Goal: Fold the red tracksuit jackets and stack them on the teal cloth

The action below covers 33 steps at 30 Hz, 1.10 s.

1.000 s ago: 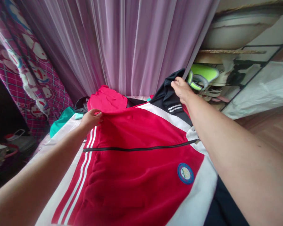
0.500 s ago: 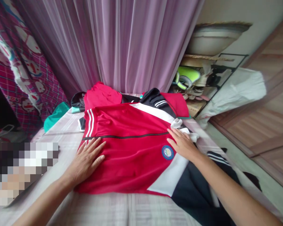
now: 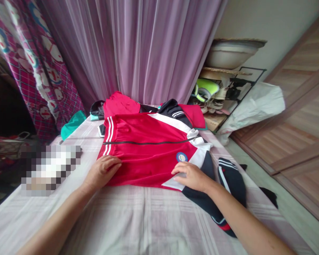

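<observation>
A red track jacket with white stripes, a black zip line and a round blue badge lies flat on a pale checked sheet. My left hand rests palm down on the jacket's near left hem, fingers stretched out. My right hand lies flat on the near right corner, on the white panel just below the badge. A dark navy sleeve with white stripes trails off to the right of that hand.
More red and black clothes are piled at the far end under a purple curtain. A teal cloth lies at the far left. A shoe rack and a white bag stand to the right.
Both hands have slid toward me along the jacket, from its middle to its near hem. A second ago they held its far collar end up.
</observation>
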### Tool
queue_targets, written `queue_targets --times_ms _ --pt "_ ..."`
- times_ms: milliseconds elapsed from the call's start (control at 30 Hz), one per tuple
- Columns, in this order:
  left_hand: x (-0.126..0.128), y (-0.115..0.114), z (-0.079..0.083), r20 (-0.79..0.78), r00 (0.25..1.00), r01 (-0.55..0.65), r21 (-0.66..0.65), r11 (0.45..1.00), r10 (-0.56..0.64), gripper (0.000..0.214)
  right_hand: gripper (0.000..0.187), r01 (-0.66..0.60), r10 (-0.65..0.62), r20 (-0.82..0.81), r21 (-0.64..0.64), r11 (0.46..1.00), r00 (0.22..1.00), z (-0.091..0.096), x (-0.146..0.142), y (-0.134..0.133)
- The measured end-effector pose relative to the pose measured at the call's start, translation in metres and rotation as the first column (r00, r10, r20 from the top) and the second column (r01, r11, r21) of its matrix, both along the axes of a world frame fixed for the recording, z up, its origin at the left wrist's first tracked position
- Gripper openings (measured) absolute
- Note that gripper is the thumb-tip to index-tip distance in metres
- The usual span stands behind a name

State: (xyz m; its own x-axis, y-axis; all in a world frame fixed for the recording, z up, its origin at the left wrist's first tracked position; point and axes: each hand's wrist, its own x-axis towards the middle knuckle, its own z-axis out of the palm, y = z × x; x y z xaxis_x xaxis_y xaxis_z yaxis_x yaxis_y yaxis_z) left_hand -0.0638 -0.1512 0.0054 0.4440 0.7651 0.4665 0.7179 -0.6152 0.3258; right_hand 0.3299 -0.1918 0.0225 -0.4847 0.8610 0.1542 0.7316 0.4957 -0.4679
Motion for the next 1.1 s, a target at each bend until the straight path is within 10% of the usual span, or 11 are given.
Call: queue_targets --times_ms 233,833,1100 --pt "-0.019 -0.047 0.003 -0.105 0.990 0.088 -0.015 0.996 -0.090 0.031 0.014 0.056 -0.057 0.008 0.081 0.995 0.998 -0.001 -0.005 -0.030" --pt "-0.013 -0.083 0.018 -0.319 0.947 -0.049 -0.035 0.998 0.035 0.030 0.019 -0.015 0.008 0.343 0.018 1.000 0.939 0.017 0.000 -0.058" --pt "-0.028 -0.070 0.012 -0.116 0.976 -0.203 -0.150 0.968 0.186 0.046 0.025 0.069 -0.082 0.274 0.056 0.996 0.958 0.033 -0.007 -0.033"
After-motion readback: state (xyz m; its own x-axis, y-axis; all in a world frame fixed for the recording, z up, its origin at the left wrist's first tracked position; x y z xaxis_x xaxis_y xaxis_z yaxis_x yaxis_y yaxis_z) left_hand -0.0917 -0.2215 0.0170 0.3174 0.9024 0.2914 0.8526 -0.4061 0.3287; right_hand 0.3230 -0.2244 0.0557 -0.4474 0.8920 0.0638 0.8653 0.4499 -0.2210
